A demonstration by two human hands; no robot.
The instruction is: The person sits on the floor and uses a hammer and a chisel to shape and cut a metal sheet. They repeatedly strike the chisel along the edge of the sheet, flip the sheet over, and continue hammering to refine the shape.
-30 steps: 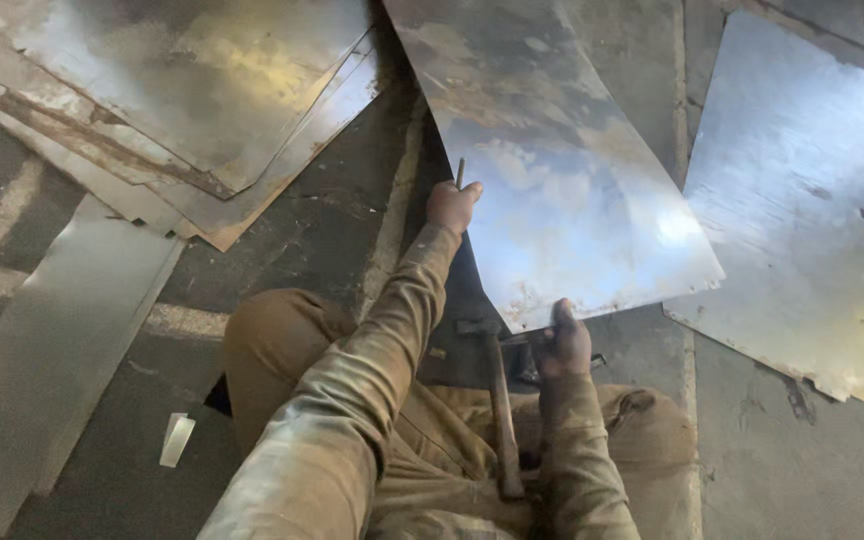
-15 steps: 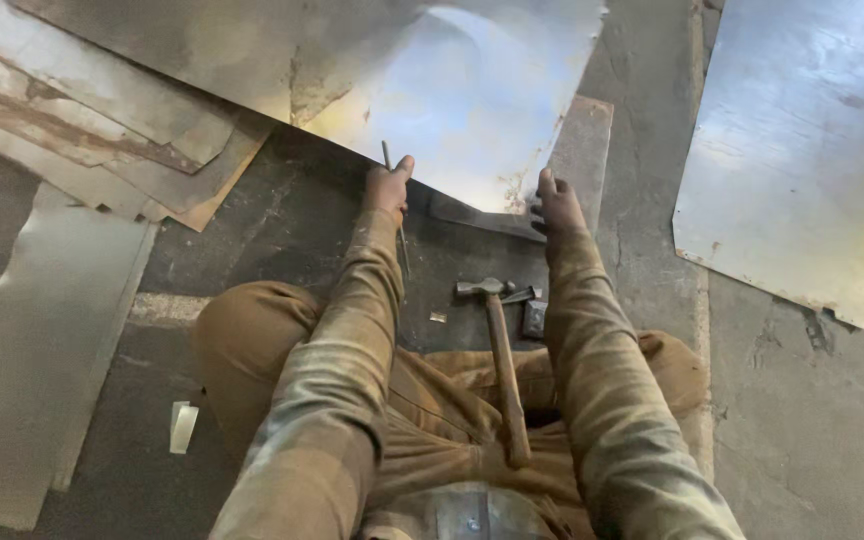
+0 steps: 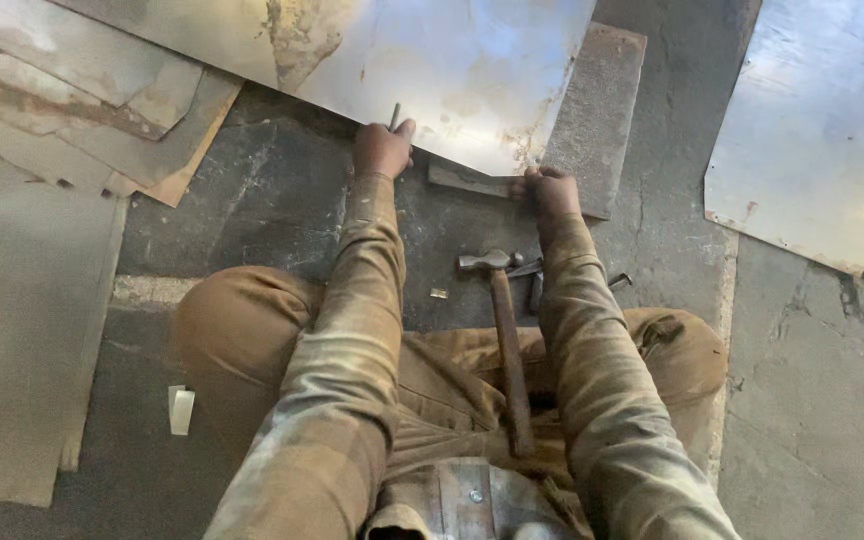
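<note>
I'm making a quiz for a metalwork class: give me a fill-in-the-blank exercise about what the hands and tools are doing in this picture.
1. Both hands grip the edge of a large metal ____.
2. The left hand also holds a thin metal ____ pointing up.
3. Between the person's legs lies a ____ with a wooden handle, touched by neither hand.
4. The right hand rests by a dark flat slab that lies on the ____.

Missing words: sheet; rod; hammer; floor

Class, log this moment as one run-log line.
left hand: grips thin tool, on metal sheet edge | right hand: on sheet edge | hammer: lying between arms
</note>
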